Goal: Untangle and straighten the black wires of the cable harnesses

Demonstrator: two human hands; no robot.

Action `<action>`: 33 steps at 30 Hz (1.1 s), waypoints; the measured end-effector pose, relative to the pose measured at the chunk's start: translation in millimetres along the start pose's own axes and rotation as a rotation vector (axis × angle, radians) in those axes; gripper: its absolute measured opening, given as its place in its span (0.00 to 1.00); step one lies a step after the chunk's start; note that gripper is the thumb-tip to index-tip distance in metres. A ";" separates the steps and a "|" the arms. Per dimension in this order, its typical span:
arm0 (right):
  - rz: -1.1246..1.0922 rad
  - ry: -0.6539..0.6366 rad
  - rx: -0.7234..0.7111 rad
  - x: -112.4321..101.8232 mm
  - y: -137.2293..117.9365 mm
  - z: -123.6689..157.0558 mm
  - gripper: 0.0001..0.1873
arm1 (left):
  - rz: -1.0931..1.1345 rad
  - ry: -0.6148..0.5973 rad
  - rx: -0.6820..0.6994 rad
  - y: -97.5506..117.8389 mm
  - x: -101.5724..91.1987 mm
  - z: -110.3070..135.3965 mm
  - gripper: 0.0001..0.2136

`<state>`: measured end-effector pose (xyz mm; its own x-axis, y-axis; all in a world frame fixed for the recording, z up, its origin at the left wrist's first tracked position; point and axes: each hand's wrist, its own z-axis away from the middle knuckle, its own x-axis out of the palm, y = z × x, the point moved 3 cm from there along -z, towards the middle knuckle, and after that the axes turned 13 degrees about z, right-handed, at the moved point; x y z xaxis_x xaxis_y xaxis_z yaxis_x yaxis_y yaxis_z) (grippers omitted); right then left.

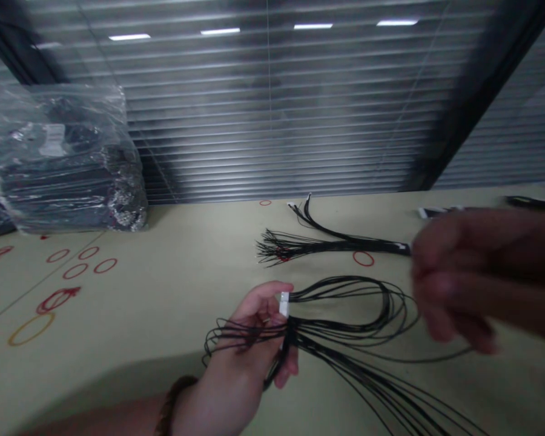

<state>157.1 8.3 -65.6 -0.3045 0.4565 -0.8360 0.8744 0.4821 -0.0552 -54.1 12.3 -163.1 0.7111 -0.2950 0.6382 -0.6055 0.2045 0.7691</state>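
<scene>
on the left sits one plastic bag (68, 163) of wire bundles. our left hand (245, 339) clamps its fingers (287, 369) on one white plug (284, 304), black wires (345, 330) fanning rightward. one more bundle (331, 242) lies lengthwise beyond, nearer our blurred right hand (454, 278); its finger spacing we cannot tell.
</scene>
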 end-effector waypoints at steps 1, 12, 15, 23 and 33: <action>-0.089 -0.138 -0.021 8.0 -12.0 3.6 0.14 | 0.014 -0.005 -0.006 0.4 0.8 1.4 0.10; 0.036 -0.008 -0.193 36.1 -54.0 11.3 0.16 | 0.127 -0.084 -0.022 1.6 9.6 5.2 0.10; 0.069 0.005 -0.211 35.9 -55.9 12.5 0.17 | 0.117 -0.085 -0.044 1.5 9.2 5.0 0.09; -0.026 0.005 -0.150 33.3 -57.6 10.3 0.18 | 0.062 -0.105 0.007 -6.9 3.1 2.0 0.07; 0.070 0.099 -0.369 27.4 -67.0 13.8 0.24 | 0.114 -0.062 -0.056 -6.2 9.2 3.4 0.08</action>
<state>95.4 -21.8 -92.4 -0.3000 0.5592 -0.7729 0.7050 0.6758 0.2153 -45.0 5.1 -162.1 0.6140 -0.3236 0.7199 -0.6594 0.2911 0.6932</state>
